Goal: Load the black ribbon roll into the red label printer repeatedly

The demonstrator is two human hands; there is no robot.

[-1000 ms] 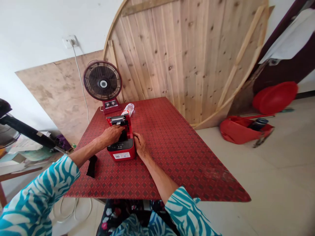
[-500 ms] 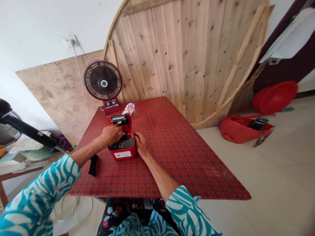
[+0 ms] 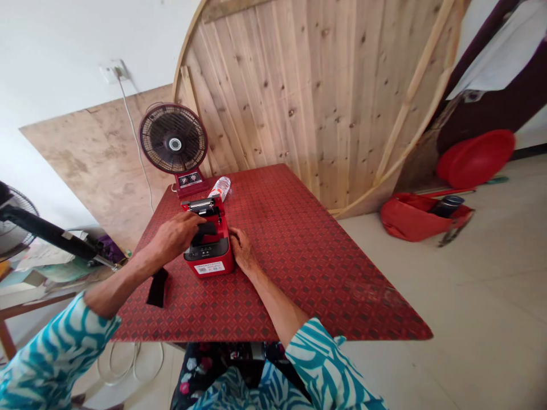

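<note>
Evidently, the label printer [image 3: 208, 249] is standing opened up on the red patterned table [image 3: 316, 267], left of the middle, with its lid [image 3: 203, 206] tilting up at the back and its compartment lying exposed. The opening is thus done; closing is not, since the lid is not yet down. The left hand [image 3: 178, 232] is reaching over the compartment from the left, its fingers bunching together and pinching a dark piece [image 3: 207, 229] at its left end. Whether that piece is going in or coming out, I cannot tell. The right hand [image 3: 241, 247] is resting against the printer's right side, its fingers lying close together and slightly bent, seemingly steadying the body rather than grasping it.

As for room, the widest stretch of tabletop is spreading to the right of the right hand. On the left, the table's edge is running near the left forearm, and a black strip [image 3: 158, 287] is lying below it. Behind the raised lid, a plastic bottle [image 3: 220, 187] is lying very near, with the desk fan [image 3: 174, 139] standing beyond, so space there is looking tight. The table's near edge is running just in front of the person's lap.
</note>
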